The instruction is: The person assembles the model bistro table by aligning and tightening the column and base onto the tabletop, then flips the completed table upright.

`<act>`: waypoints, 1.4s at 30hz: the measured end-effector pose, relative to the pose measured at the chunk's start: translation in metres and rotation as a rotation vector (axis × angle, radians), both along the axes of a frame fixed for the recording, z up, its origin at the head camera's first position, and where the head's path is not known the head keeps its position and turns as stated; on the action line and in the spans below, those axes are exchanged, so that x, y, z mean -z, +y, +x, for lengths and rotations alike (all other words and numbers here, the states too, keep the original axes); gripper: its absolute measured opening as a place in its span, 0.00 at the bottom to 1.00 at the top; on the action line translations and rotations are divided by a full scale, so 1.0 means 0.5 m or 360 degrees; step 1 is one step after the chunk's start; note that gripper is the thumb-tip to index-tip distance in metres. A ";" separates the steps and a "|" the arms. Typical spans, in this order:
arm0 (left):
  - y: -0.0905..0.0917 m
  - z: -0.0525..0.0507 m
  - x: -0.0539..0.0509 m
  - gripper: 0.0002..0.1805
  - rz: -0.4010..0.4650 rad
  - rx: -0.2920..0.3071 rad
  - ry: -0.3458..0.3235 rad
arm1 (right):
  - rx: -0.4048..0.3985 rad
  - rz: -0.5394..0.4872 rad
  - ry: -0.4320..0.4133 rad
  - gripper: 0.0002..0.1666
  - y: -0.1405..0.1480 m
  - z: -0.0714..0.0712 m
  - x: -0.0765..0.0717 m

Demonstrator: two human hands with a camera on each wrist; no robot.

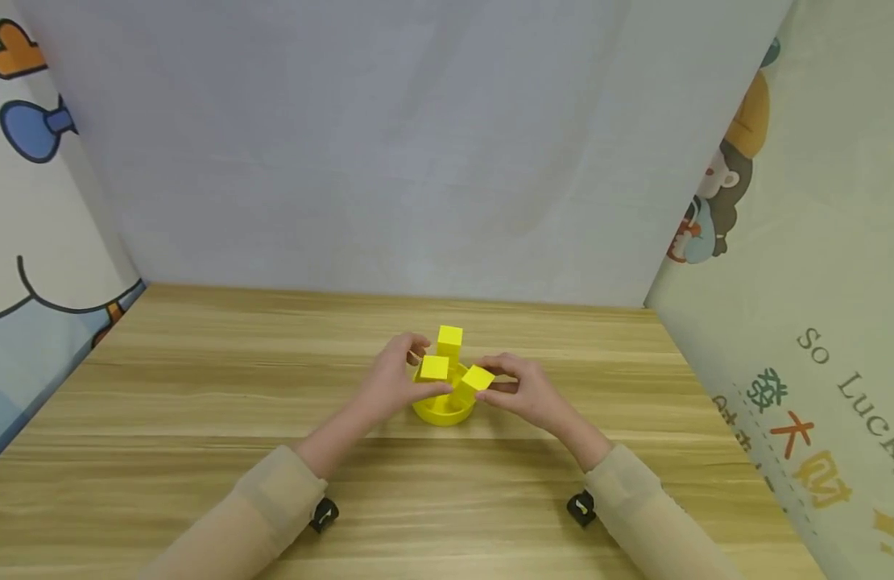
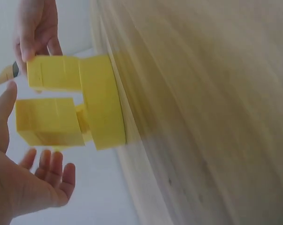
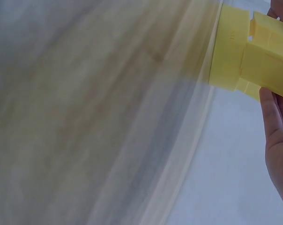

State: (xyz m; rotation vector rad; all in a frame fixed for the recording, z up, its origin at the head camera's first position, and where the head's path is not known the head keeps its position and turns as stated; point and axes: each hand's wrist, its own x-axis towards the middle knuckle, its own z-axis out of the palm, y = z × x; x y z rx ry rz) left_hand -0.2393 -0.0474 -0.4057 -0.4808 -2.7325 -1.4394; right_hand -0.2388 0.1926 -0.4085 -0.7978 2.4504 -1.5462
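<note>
1. Base, yellow and round: sits on wooden table, between the hands.
2. Yellow blocks stand over it: back block, left block, right block. Full seating: can't tell.
3. Left hand: thumb and fingers spread wide around left block, no firm grip visible.
4. Right hand: thumb and fingers pinch right block.
5. Handling, my read: light, stiff plastic, slightly slippery, not very fragile. Take blocks by opposite side faces; steady base at rim.
6. Count: 1 base, 3 blocks, 2 hands.
</note>
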 end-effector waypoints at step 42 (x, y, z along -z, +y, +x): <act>-0.101 -0.018 -0.017 0.20 0.0095 0.0578 0.0006 | -0.0020 0.0032 -0.0015 0.29 0.003 0.000 -0.001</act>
